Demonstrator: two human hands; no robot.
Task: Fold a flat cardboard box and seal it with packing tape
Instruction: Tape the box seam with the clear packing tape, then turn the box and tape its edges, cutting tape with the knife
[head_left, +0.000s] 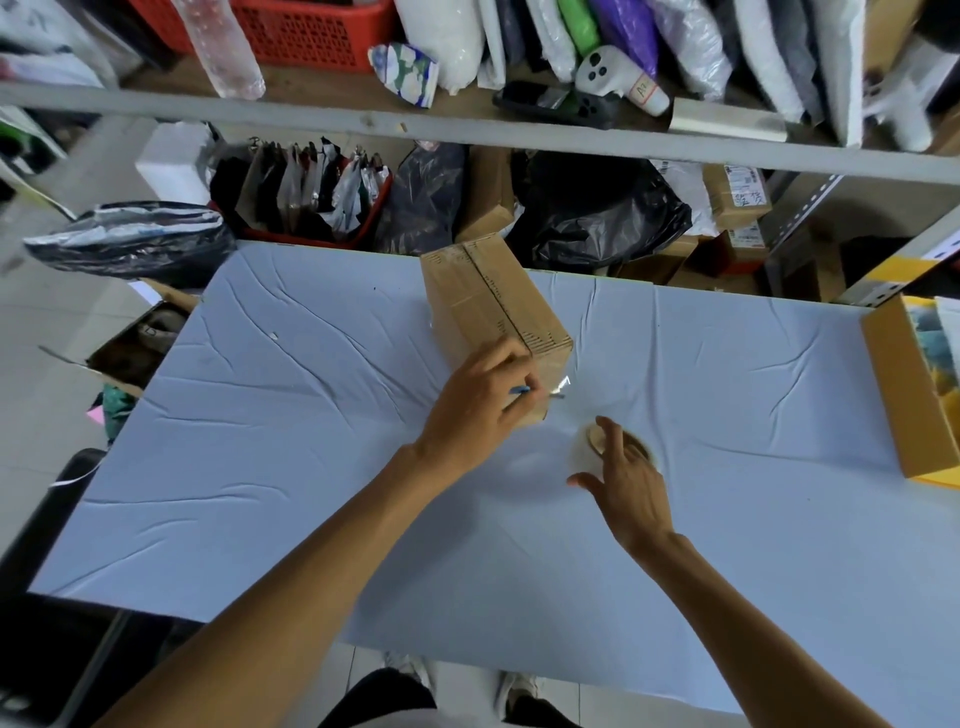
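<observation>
Left grip (480, 402) pinches a blue cutter (521, 389), cardboard box (483, 301) just beyond it; right grip (631, 486), fingers spread, touches the tape roll (595, 440).

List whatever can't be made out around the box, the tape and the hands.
- Head view, box: its near end is covered by the left hand, so any tape seal there is unseen.
- Head view, small tool: only a blue bit and a metal tip show past the fingers, so its kind is unclear.
- Head view, tape roll: blurred and partly under the right hand, so the grip is unclear.
- Head view, box underside: hidden by the box itself.
</observation>
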